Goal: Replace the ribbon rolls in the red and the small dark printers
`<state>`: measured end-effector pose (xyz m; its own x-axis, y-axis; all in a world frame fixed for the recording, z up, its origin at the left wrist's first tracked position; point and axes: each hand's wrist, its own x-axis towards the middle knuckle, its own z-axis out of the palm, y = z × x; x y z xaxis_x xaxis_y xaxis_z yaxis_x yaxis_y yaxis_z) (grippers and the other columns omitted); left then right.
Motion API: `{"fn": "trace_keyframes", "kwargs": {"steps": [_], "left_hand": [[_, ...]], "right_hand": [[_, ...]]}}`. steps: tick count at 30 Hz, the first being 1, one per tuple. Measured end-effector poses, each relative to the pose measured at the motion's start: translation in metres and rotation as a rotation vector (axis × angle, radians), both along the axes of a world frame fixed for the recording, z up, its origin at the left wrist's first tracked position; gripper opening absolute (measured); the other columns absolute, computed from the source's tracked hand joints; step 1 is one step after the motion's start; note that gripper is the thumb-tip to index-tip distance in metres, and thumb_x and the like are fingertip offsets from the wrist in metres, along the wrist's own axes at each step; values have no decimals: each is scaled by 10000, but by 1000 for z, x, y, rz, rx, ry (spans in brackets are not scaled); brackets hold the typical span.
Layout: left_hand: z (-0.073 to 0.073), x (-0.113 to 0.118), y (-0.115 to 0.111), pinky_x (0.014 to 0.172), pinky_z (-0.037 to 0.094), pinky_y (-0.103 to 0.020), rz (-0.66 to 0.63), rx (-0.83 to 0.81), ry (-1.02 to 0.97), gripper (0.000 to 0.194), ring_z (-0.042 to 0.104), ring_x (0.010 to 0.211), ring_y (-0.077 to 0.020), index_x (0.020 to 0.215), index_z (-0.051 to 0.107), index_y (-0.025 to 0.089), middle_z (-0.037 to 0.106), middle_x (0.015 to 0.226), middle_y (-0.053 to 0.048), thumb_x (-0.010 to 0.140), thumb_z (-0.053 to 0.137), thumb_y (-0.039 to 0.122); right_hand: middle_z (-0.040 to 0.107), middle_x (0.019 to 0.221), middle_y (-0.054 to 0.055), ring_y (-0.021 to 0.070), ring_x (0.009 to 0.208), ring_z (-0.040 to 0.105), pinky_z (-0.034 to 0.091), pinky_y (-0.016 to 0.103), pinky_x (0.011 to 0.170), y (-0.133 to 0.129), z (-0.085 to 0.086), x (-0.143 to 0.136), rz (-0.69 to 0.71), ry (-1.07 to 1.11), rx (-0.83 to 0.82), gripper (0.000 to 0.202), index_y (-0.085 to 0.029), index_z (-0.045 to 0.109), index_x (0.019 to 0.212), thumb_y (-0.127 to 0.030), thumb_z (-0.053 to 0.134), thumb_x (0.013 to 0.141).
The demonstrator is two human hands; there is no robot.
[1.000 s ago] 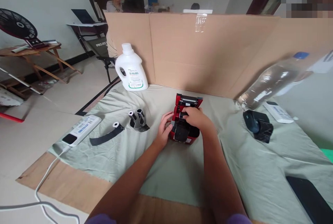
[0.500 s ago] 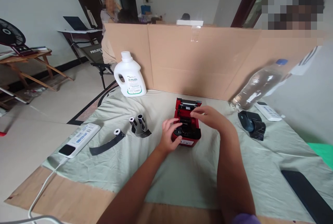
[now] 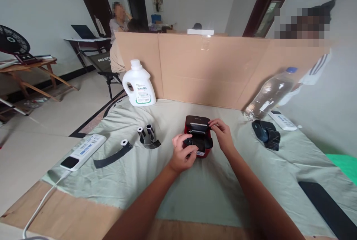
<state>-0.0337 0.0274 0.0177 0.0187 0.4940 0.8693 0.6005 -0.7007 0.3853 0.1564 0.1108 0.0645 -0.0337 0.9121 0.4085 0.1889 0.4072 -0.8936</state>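
Observation:
A small red and black label printer [image 3: 208,151] sits on the cloth in front of me. Its black lid [image 3: 196,120] stands partly raised, with a shiny roller bar along the inside. My left hand [image 3: 181,155] grips the front left corner, thumb and fingers bent over the open bay; what lies under the fingertips is hidden. At the lid's right edge, the fingers of my right hand [image 3: 223,134] are closed on it. Left of the printer lie a black ribbon piece with two rolls [image 3: 150,141] and another ribbon strip [image 3: 113,157] ending in a small white-cored roll.
A cardboard panel [image 3: 200,73] walls off the back. Before it stand a white detergent jug [image 3: 140,86] and a leaning clear bottle [image 3: 272,93]. A white power strip [image 3: 85,151] lies left; a black object [image 3: 266,134] and a dark phone-like slab [image 3: 326,204] lie right.
The printer's lid has swung forward from lying back to partly raised. My right hand has moved from above the bay to the lid's right edge; my left fingers have closed in at the front corner.

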Motion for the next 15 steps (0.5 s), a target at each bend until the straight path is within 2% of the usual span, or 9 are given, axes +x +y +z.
{"fn": "trace_keyframes", "kwargs": {"steps": [3,5,7,9,12,15], "left_hand": [[-3,-3,2,1001,411,-498,-14,4,49,143,469,1186,-292,901,706,234,538,1297,-108,847,573,238],[-5,-7,6,1020,393,-511,-14,-41,40,240,473,1200,-296,1079,659,225,548,1329,-125,875,551,290],[-7,-11,10,1026,382,-505,-3,-129,-7,357,489,1188,-287,1246,569,202,588,1300,-139,918,498,323],[-9,-14,13,1013,386,-481,4,-226,-60,403,512,1154,-271,1329,503,186,636,1234,-135,956,444,327],[-12,-15,18,971,408,-442,-16,-312,-114,380,553,1095,-251,1327,501,181,670,1176,-122,985,411,321],[-16,-13,23,945,419,-419,-13,-310,-167,322,588,1054,-240,1253,543,188,690,1122,-105,995,396,313]], "right_hand": [[576,1204,63,254,1200,533,427,402,1015,-21,-17,-3,-11,59,-3,125,-222,654,682,-274,588,774],[516,1343,62,253,1274,496,422,411,1047,-27,-26,-9,-33,156,-37,149,-238,684,863,-255,563,778],[488,1418,70,251,1312,481,428,432,1061,-27,-32,-13,-28,269,-89,375,-266,625,1140,-248,568,770],[479,1458,82,257,1339,473,419,457,1086,-24,-37,-14,0,364,-161,544,-280,522,1294,-260,599,756],[457,1499,86,270,1359,467,388,491,1125,-21,-44,-14,20,439,-266,625,-287,468,1353,-296,622,748],[499,1471,88,268,1354,474,361,493,1149,-22,-47,-15,14,428,-255,604,-266,487,1344,-303,614,755]]}}
